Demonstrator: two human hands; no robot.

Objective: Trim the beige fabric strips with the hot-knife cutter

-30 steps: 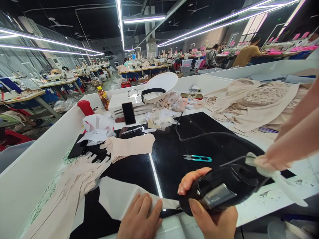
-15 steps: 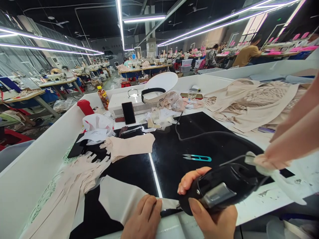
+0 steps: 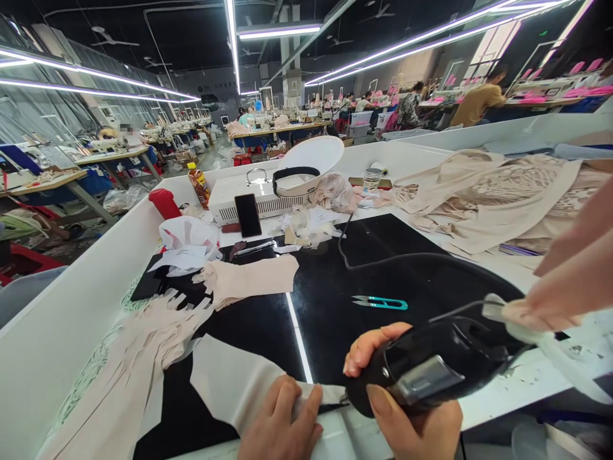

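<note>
My right hand [image 3: 407,409] is wrapped round a black corded hand tool [image 3: 431,370] with a metal plate on its side. The tool's narrow dark tip points left, at the edge of a pale beige fabric piece [image 3: 234,377]. My left hand [image 3: 285,418] lies on that fabric close to the tip, fingers bent and slightly apart, pressing it down. Another person's hand [image 3: 546,313] reaches in from the right and pinches a whitish strip [image 3: 565,361] at the tool's cord end. Teal thread snips [image 3: 380,302] lie on the black mat [image 3: 330,326] beyond the tool.
Stacked beige pieces [image 3: 253,278] and long beige strips [image 3: 115,377] lie at left. A phone [image 3: 248,215] leans on a white box [image 3: 225,198], with a plastic bag [image 3: 189,239] nearby. Beige fabric [image 3: 502,198] is heaped at right. White walls [image 3: 76,306] edge the table.
My left hand has shifted slightly right along the fabric, its fingers spreading a little. The tool and the other person's hand have moved slightly right.
</note>
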